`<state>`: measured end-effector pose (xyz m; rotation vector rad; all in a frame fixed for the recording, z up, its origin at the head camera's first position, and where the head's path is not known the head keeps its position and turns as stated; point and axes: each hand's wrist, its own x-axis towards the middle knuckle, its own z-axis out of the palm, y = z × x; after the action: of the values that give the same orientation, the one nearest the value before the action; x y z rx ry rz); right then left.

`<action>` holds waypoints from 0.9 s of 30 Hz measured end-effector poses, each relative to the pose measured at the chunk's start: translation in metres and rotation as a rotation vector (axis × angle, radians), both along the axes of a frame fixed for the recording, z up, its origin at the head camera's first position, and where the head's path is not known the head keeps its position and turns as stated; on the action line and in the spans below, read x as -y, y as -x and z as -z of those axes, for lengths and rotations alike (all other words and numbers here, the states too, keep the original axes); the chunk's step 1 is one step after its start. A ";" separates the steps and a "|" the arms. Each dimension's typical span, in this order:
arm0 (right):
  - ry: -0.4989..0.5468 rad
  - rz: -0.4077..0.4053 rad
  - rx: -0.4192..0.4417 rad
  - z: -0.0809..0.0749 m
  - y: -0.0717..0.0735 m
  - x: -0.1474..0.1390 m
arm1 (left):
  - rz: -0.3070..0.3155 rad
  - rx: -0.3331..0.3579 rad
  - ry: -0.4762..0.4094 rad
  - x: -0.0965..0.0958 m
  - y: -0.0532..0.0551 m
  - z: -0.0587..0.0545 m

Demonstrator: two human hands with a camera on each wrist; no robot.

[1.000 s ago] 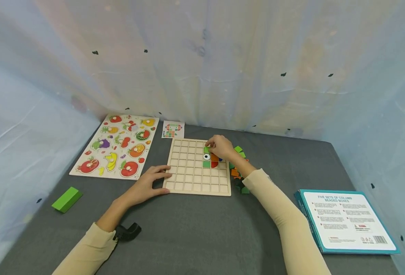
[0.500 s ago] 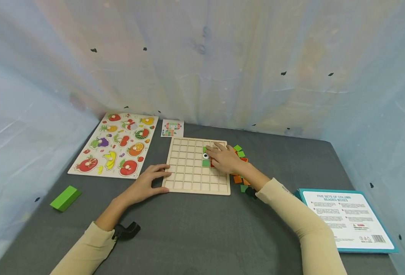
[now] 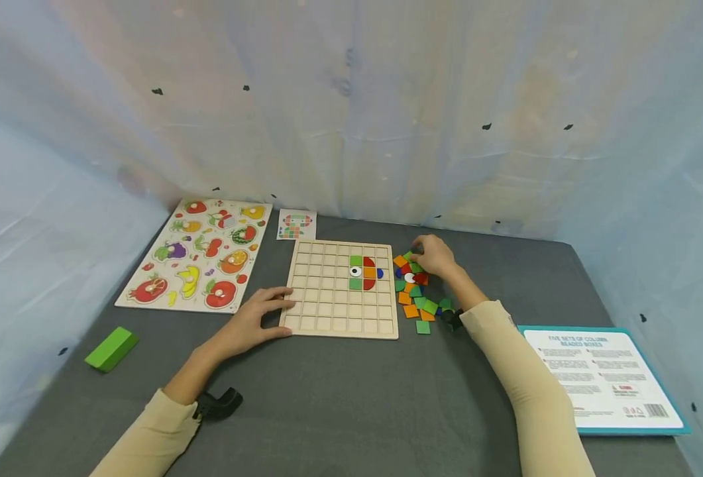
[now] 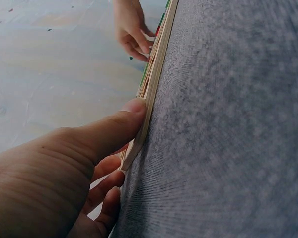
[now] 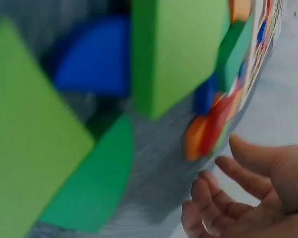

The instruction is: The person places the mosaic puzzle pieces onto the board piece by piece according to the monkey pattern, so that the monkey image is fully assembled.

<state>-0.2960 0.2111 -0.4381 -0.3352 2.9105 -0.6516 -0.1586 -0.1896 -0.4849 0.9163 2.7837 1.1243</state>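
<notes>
A wooden grid board point(image 3: 327, 310) lies mid-table. Toward its upper right, green, red, orange and blue tiles and a round eye tile point(image 3: 356, 271) form a small face-like pattern. My left hand point(image 3: 262, 315) rests at the board's left edge; in the left wrist view its thumb point(image 4: 131, 110) touches the rim near the corner. My right hand point(image 3: 436, 255) is over the far end of the loose tile pile point(image 3: 430, 307), to the right of the board. In the right wrist view, its thumb and fingertips stand apart close to a green tile point(image 5: 221, 139), with nothing seen held.
A fruit puzzle board point(image 3: 172, 268) lies at the back left, and a small pattern card point(image 3: 296, 225) sits behind the grid board. A green block point(image 3: 111, 349) is at the far left. At the right lies a teal-edged box point(image 3: 613, 377); a pale curtain point(image 3: 351, 132) hangs behind.
My right hand has moved right, from the tiles on the board to the loose pile, uncovering the placed pattern. The left hand stays at the board's edge.
</notes>
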 end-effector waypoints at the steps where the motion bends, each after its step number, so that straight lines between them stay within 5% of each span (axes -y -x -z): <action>1: 0.034 0.001 0.041 0.001 0.004 -0.003 | 0.000 0.001 0.001 0.000 -0.001 0.000; 5: 0.137 -0.042 0.123 0.003 0.011 -0.007 | 0.005 0.005 -0.002 0.001 -0.002 0.000; 12: 0.291 -0.019 -0.019 -0.007 0.013 0.009 | 0.000 -0.006 0.003 0.002 -0.001 0.000; 16: 0.405 -0.120 0.053 -0.012 0.017 0.044 | -0.002 -0.004 0.005 0.003 -0.002 -0.001; 21: 0.417 -0.274 0.116 -0.013 0.016 0.094 | 0.004 -0.001 0.002 0.003 0.000 0.000; 27: 0.242 -0.255 0.019 -0.004 0.012 0.126 | 0.014 0.000 0.000 0.003 0.001 0.001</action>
<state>-0.3083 0.0849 -0.4344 -0.7088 2.7066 -0.9563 -0.1597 -0.1923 -0.4861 0.9337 2.7728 1.1219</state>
